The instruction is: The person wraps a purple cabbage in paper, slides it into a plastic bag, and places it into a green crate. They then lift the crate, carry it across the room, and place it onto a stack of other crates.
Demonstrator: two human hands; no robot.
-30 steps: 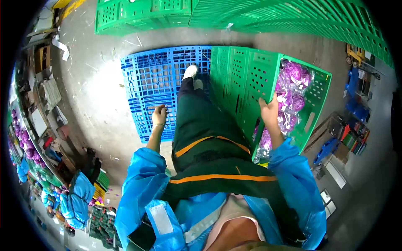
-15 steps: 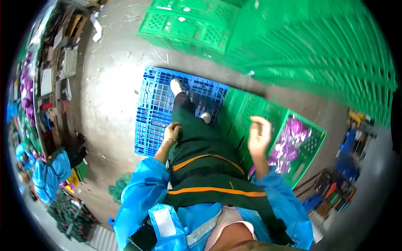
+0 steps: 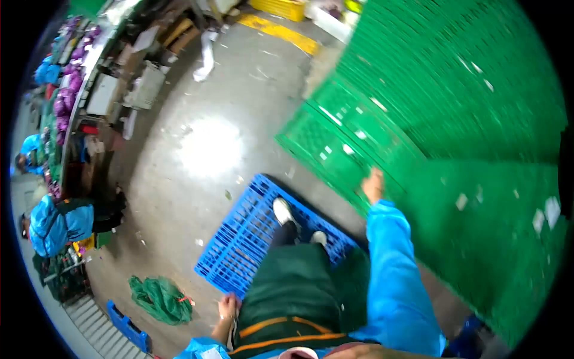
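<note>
My right hand reaches forward in front of the stacked green crates. It is smeared by motion, so its finger posture and any contact with a crate cannot be made out. Low at my side hangs my left hand, loosely curved, beside my dark green apron and near a corner of the blue pallet. Nothing shows in it. My white shoes are over the pallet.
Tall green crate stacks wall off the right. A green net heap lies on the floor at lower left. Along the left runs a cluttered bench with purple-wrapped goods; a person in blue is near it.
My view has turned to the right and forward. My right hand has moved from beside the crate of purple packs to the stacked crates; that crate has left view. My left hand stays low.
</note>
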